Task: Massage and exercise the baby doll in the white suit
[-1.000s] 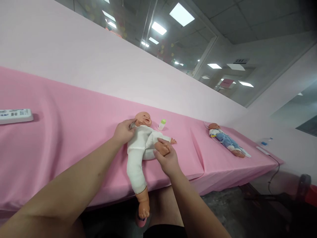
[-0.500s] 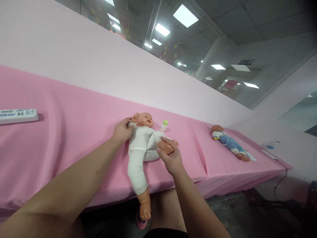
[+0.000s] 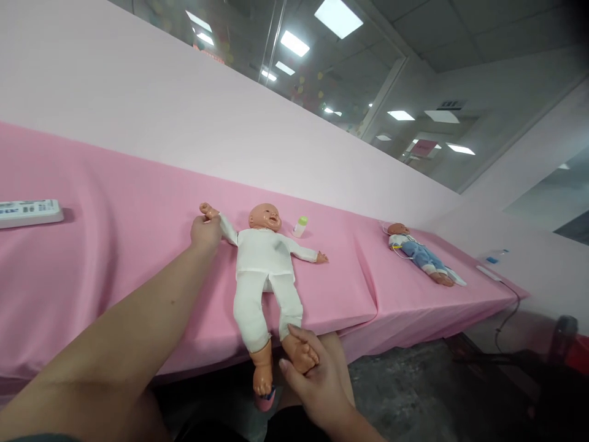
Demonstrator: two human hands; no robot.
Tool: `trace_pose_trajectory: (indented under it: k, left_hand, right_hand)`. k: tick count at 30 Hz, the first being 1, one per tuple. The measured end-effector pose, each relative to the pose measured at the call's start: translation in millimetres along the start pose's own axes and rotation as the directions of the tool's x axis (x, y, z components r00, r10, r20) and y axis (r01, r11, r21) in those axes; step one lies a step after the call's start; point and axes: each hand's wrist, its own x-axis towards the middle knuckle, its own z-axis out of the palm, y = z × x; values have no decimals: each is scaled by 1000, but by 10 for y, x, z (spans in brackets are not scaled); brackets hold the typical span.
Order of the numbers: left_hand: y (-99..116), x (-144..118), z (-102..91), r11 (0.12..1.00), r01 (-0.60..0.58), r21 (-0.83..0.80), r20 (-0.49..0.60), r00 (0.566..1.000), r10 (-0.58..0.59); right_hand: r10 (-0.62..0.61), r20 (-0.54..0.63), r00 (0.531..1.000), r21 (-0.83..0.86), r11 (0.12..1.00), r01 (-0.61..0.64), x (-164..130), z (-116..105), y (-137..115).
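Doll (image 3: 263, 264) in white clothes lay on its back at the centre of the frame, on the pink table cover (image 3: 115, 245), both legs hanging over the near edge. The left hand (image 3: 205, 232), just left of centre, had its fingers closed around the doll's outstretched arm near the wrist. The right hand (image 3: 317, 380), at the lower middle of the frame, gripped one bare foot of the doll from below, thumb across it. A small bottle with a green cap (image 3: 300, 226) stood just right of the doll's head. A second doll in blue (image 3: 416, 253) lay well apart, toward the right. A white remote control (image 3: 27, 212) rested at the left edge.
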Motion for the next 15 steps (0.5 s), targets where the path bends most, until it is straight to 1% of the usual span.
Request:
trace_pose_trajectory:
  k: [2, 3, 5, 6, 7, 8, 9, 11, 12, 13, 14, 15]
  left_hand:
    - [40, -56, -13, 998, -68, 19, -7, 998, 68]
    - [69, -100, -22, 992, -122, 33, 2, 992, 122]
    - [139, -225, -35, 962, -263, 79, 73, 963, 258]
    - [178, -301, -38, 937, -336, 96, 138, 937, 321]
    - [215, -382, -39, 907, -407, 110, 225, 899, 376]
    - [250, -463, -37, 873, -474, 114, 311, 852, 422]
    - [281, -538, -34, 835, -538, 117, 396, 796, 458]
    - [326, -655, -26, 753, -646, 129, 536, 684, 494]
    - [338, -691, -23, 715, -685, 139, 587, 639, 497]
    - [343, -710, -20, 684, -714, 150, 624, 605, 495]
    - [341, -714, -17, 659, -735, 161, 647, 583, 492]
    - [333, -706, -14, 641, -749, 169, 659, 569, 492]
  right_hand:
    - [-22, -51, 998, -28, 999, 21, 114, -53, -70]
    - [-46, -83, 995, -43, 998, 42, 193, -88, -108]
    - [-77, -121, 990, -35, 997, 74, 386, -140, -184]
    - [-88, -125, 988, -17, 996, 86, 495, -146, -218]
    - [-97, -128, 987, 9, 995, 99, 609, -137, -248]
    - [-102, -119, 988, 41, 993, 107, 728, -110, -271]
    - [-101, -130, 986, 76, 991, 112, 847, -70, -285]
    - [-90, -151, 984, 134, 985, 111, 1079, 39, -285]
    - [-96, -143, 985, 145, 982, 117, 1187, 99, -270]
    - [-102, -127, 987, 150, 981, 121, 1287, 157, -247]
    - [-105, -110, 988, 150, 981, 121, 1375, 212, -219]
    - [-105, -105, 989, 149, 982, 120, 1450, 260, -189]
